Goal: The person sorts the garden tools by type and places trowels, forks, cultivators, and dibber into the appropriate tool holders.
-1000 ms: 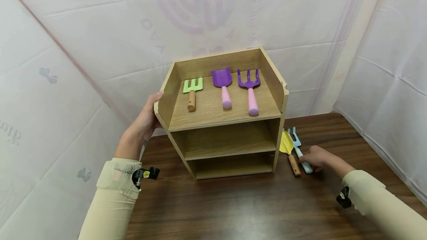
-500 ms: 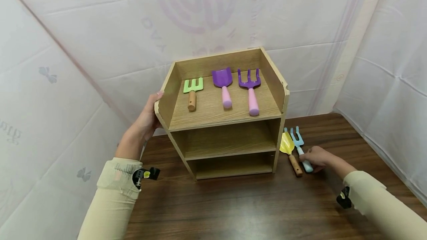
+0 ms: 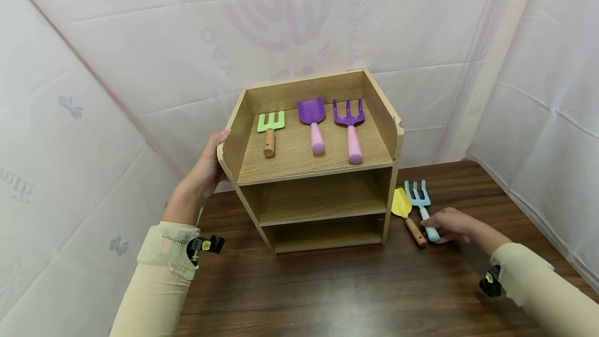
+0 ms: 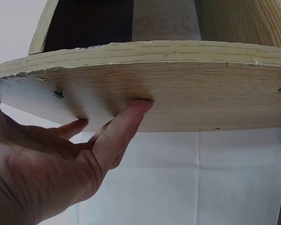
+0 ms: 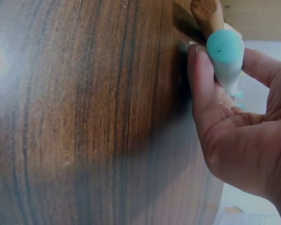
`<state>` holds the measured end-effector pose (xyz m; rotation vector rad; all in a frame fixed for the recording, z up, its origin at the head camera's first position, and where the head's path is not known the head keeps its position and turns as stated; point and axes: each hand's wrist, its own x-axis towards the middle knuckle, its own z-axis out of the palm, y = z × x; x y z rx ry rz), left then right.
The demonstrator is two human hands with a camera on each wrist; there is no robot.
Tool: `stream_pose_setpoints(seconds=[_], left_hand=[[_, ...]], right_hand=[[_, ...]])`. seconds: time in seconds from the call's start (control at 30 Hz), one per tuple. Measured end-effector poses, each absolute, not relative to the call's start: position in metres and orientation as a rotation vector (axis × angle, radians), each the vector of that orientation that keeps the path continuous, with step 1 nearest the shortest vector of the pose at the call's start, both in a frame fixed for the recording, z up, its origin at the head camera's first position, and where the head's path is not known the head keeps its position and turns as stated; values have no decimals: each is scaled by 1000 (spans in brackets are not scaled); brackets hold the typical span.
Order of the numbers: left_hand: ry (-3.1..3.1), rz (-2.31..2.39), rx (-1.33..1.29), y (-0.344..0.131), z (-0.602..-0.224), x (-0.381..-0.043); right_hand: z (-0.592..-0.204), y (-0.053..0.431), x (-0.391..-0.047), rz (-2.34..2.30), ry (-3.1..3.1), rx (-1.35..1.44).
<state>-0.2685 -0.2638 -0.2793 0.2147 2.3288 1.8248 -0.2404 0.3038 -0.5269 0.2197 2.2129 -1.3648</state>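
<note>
My left hand (image 3: 206,168) holds the left side panel of a small wooden shelf (image 3: 323,173). In the left wrist view its fingertips (image 4: 143,105) press the panel's outer face, and the thumb sits at the panel's edge. Right of the shelf, my right hand (image 3: 450,224) pinches the pale handle of a light-blue toy hand fork (image 3: 419,201) low over the table. The right wrist view shows thumb and fingers on either side of the handle's teal end (image 5: 225,47). Close beside the fork lies a yellow toy trowel (image 3: 401,203) with a wooden handle.
On the shelf's top board lie a green hand fork (image 3: 270,122), a purple shovel (image 3: 312,112) and a purple hand fork (image 3: 349,116). Two compartments open below. White sheeting (image 3: 299,25) hangs behind and beside the brown wooden table (image 3: 327,295).
The blue fork's tines have swung right, out from behind the yellow trowel's blade, with my right hand at its handle. The trowel's handle has shifted slightly right. My left hand stays put.
</note>
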Motion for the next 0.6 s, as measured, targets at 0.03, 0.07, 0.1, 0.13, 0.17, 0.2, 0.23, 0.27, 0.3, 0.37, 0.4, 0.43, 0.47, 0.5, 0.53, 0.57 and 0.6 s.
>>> stream_pose_setpoints(seconds=[0.03, 0.07, 0.1, 0.13, 0.17, 0.2, 0.23, 0.27, 0.3, 0.37, 0.4, 0.43, 0.47, 0.5, 0.53, 0.57, 0.6], left_hand=[[2331, 1821, 220, -264, -279, -268], [2333, 1821, 220, -264, -280, -268], [2333, 1824, 222, -264, -280, -268], [2332, 1826, 225, -264, -280, -268], [2333, 1827, 226, -264, -280, -268], [2330, 1830, 227, -264, -280, -268], [2330, 1831, 230, -264, -280, -268], [2325, 1835, 232, -264, -281, -267], [2323, 1836, 233, -264, -281, -267], [2323, 1832, 237, -264, -281, -267], [2321, 1831, 241, -264, -281, -267], [2325, 1827, 242, -264, -281, -267], [2325, 1825, 246, -265, -281, -267], [2329, 1821, 248, -265, -281, -267], [2330, 1818, 251, -265, -281, -266], [2330, 1815, 253, -265, -281, -267], [2329, 1813, 257, -265, -281, -266]], right_hand=[[-527, 305, -240, -1388, 2189, 217], [-527, 305, -239, -1409, 2169, 211], [-526, 306, -238, -1432, 2144, 204], [-526, 307, -237, -1450, 2123, 191], [-526, 308, -237, -1472, 2099, 183], [-525, 309, -236, -1492, 2078, 175], [-524, 310, -236, -1510, 2055, 173], [-523, 311, -236, -1529, 2034, 170], [-522, 312, -235, -1542, 2015, 156], [-520, 314, -235, -1570, 1986, 134], [-519, 314, -235, -1582, 1976, 129], [-518, 314, -235, -1588, 1971, 114], [-517, 314, -235, -1597, 1966, 109], [-516, 314, -234, -1600, 1966, 97], [-515, 314, -234, -1610, 1964, 105], [-514, 313, -233, -1615, 1967, 101], [-512, 313, -233, -1622, 1968, 104]])
